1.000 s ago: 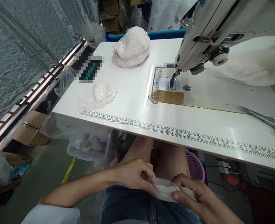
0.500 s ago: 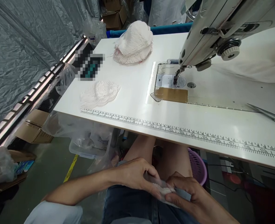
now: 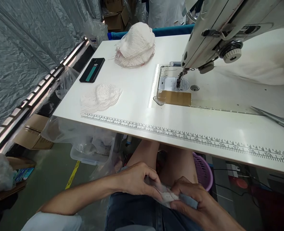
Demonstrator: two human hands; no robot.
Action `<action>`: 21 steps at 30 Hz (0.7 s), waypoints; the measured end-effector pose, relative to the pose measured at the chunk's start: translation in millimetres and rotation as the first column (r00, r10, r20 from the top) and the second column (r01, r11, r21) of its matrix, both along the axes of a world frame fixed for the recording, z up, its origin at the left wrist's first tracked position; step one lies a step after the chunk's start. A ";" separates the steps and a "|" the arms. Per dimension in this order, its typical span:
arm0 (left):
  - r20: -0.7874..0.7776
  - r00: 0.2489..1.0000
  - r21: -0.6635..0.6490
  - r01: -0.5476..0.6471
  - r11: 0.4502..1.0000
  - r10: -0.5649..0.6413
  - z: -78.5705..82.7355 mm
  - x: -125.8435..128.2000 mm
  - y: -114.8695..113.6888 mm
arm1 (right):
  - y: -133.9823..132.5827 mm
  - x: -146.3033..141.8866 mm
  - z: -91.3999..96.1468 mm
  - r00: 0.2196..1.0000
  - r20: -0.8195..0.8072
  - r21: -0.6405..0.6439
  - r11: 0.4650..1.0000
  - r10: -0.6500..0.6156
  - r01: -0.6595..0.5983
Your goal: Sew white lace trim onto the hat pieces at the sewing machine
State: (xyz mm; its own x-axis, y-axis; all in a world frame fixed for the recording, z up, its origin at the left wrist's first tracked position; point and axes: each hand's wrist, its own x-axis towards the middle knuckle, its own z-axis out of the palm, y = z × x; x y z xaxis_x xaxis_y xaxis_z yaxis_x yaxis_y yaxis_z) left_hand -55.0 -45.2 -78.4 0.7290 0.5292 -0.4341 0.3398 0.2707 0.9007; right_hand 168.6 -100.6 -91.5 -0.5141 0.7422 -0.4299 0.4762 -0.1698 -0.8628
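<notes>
Over my lap, below the table's front edge, my left hand and my right hand pinch a small piece of white lace fabric between thumbs and fingers. Part of the fabric is hidden behind the fingers. On the table lies a flat scalloped white lace piece, left of the sewing machine. Farther back rests a stack of cream cup-shaped fabric pieces with frayed, reddish threads at the edge. The machine's presser foot stands over the metal plate, with no fabric under it.
A phone lies near the table's left edge. Scissors lie at the right. A printed ruler runs along the front edge. Below are a purple basket, a clear plastic bin and a cardboard box.
Both hands keep their hold on the lace fabric, and slightly more of it shows between the fingers. The whole view has shifted slightly; things on the table lie as before.
</notes>
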 end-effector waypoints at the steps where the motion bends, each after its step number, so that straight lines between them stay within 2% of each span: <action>1: -0.006 1.000 0.003 0.002 1.000 -0.002 -0.7 -0.5 -0.1 | -0.3 0.1 -0.4 1.000 -0.003 0.009 1.000 -0.013 0.013; 5: -0.011 0.999 -0.011 0.049 0.999 -0.049 -2.1 -1.5 0.1 | -2.4 0.7 -3.4 0.998 -0.043 0.057 0.997 -0.048 0.050; 9: -0.046 0.996 -0.009 0.073 0.997 -0.073 -3.6 0.8 -2.0 | -2.9 -1.1 -3.9 0.998 -0.052 0.072 0.997 -0.033 0.036; 13: -0.017 0.999 -0.026 0.035 0.999 -0.036 -5.9 5.4 -4.7 | -1.1 -1.7 -2.2 1.000 -0.025 0.049 0.999 0.013 -0.012; 16: 0.030 1.000 -0.049 -0.007 0.999 0.008 -6.7 8.2 -5.5 | -0.7 1.1 -4.4 1.000 -0.010 0.063 0.998 -0.001 0.002; 21: 0.016 0.999 -0.086 -0.042 0.995 0.043 -7.5 10.2 -7.2 | -0.7 4.8 -10.0 1.000 -0.013 0.029 1.000 0.001 0.000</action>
State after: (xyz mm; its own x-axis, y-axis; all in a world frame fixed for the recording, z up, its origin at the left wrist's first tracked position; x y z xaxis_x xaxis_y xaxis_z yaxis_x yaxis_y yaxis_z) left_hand -44.8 -52.4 -85.9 0.7146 0.5214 -0.4663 0.3105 0.3609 0.8794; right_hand 173.4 -101.4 -101.5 -0.5200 0.7541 -0.4011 0.4648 -0.1441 -0.8736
